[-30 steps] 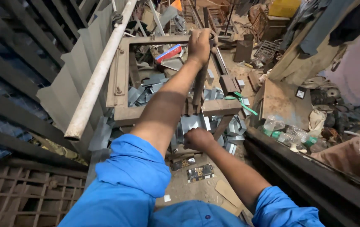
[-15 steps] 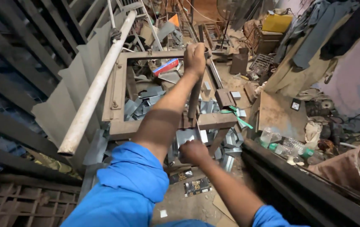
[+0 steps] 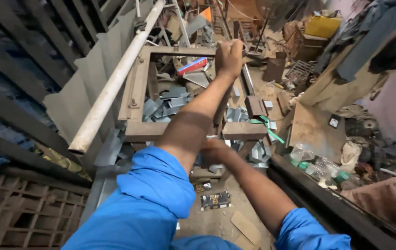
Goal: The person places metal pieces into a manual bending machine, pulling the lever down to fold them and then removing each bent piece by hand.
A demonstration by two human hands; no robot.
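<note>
The left hand (image 3: 229, 58) was closed in a fist around the far rail of a rusty metal frame (image 3: 135, 88). The right hand (image 3: 214, 150), partly hidden behind the left forearm, sat at the frame's near rail; whether it was gripping could not be told. Grey metal offcuts (image 3: 168, 103) lay inside the frame below the left hand. A pale pipe (image 3: 114, 83) slanted just left of it.

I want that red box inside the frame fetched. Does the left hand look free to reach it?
Probably not at once: the left hand is closed around the rusty frame's far rail. The red box lies just beside it, uncovered, so releasing the grip should open the way.
</note>
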